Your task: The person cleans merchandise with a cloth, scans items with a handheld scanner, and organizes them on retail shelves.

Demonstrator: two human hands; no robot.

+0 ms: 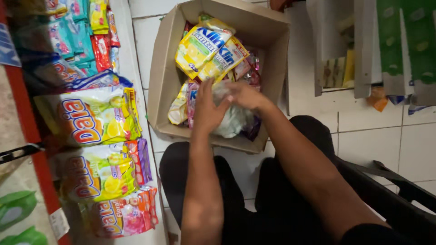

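Both hands, left [206,111] and right [245,96], clasp a clear bag [231,119] inside the box [272,54]; yellow packets [211,47] lie at 12 o'clock.

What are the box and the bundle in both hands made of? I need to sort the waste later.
The box looks like plain brown corrugated cardboard, matte, with folded flaps. The bundle held by the left hand and right hand seems thin clear plastic film: translucent, crinkled, shiny.
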